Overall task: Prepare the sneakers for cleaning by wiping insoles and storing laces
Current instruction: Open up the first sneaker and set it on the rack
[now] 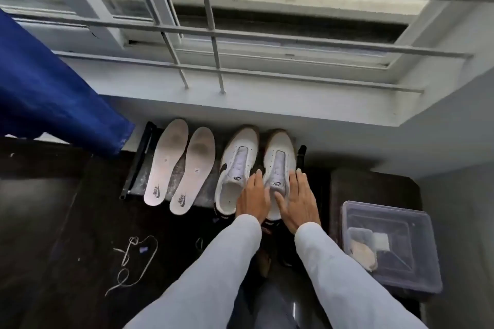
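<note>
- Left hand [252, 199]: grip wide, fingers straight. It lies flat in the narrow gap between the left sneaker [234, 168] and the right sneaker [279, 160], against the right sneaker's inner side.
- Right hand [300, 200]: grip wide too, fingers straight along the right sneaker's outer side. Thumb lies over its heel opening. Neither hand curls round anything.
- Both sneakers are white and stand side by side, toes to the wall, on a low rack [139, 160] with a dark metal frame. The toes sit just under the overhang of the window ledge [240, 93].
- The rack's right post [302, 152] stands just past the right hand's fingertips, so that edge is tight.
- Left insole [167, 163] and right insole [193, 171] lie on the rack's left half, near each other. The sneakers are just beside them, and the forefoot areas are greyed.
- Readable: "NIKE" with a swoosh on both insole heels and both tongue labels. Black swoosh on the left sneaker's side.
- A white lace [133, 262] lies loose and looped on the dark floor [80, 222], near left, well apart from the rack. Open floor lies around it.
- A clear lidded tub [401, 270] sits right of the right sleeve, with a pale cloth [362, 251] inside.
- A blue curtain [48, 93] hangs far left, its lower edge near the rack's left end.
- A window grille [213, 35] stands above the ledge.
</note>
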The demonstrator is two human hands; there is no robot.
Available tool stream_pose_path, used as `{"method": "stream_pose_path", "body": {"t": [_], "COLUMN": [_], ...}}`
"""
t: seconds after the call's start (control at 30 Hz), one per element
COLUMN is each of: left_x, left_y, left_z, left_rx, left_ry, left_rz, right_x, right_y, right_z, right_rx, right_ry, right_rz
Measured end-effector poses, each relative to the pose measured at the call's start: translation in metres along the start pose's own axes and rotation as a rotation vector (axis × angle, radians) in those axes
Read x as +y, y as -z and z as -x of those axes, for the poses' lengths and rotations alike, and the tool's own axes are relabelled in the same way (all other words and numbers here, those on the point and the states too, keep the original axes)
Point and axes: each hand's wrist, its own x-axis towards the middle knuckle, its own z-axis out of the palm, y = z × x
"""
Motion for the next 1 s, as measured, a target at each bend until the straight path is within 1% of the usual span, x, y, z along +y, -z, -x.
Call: {"method": "stream_pose_path", "body": {"t": [0.07,0.23,0.33,0.4,0.5,0.63,0.8,1.0], "left_x": [0.002,0.001,0.003,0.003,0.003,0.004,-0.002,-0.021], "left_y": [-0.005,-0.021,-0.026,-0.028,-0.028,-0.026,-0.022,-0.016], "left_z": [-0.016,-0.039,-0.047,-0.05,-0.049,-0.039,-0.012,0.049], "left_rx": [-0.02,-0.036,-0.013,-0.005,0.021,0.058,0.073,0.052], "left_ry": [-0.005,-0.003,-0.014,-0.009,0.003,0.002,-0.017,-0.075], "left_rz": [-0.042,-0.126,-0.161,-0.153,-0.11,-0.071,-0.015,0.075], "right_x": [0.005,0.01,0.014,0.012,0.011,0.009,0.009,-0.002], "right_y": [-0.002,-0.01,-0.015,-0.016,-0.014,-0.007,-0.004,-0.007], "right_z": [-0.014,-0.033,-0.036,-0.037,-0.034,-0.025,0.0,0.064], "right_rx": [-0.001,-0.062,-0.077,-0.062,-0.028,0.0,0.027,0.097], "right_ry": [-0.086,-0.179,-0.227,-0.271,-0.292,-0.314,-0.257,-0.358], "right_rz": [-0.137,-0.15,-0.263,-0.365,-0.421,-0.457,-0.394,-0.468]}}
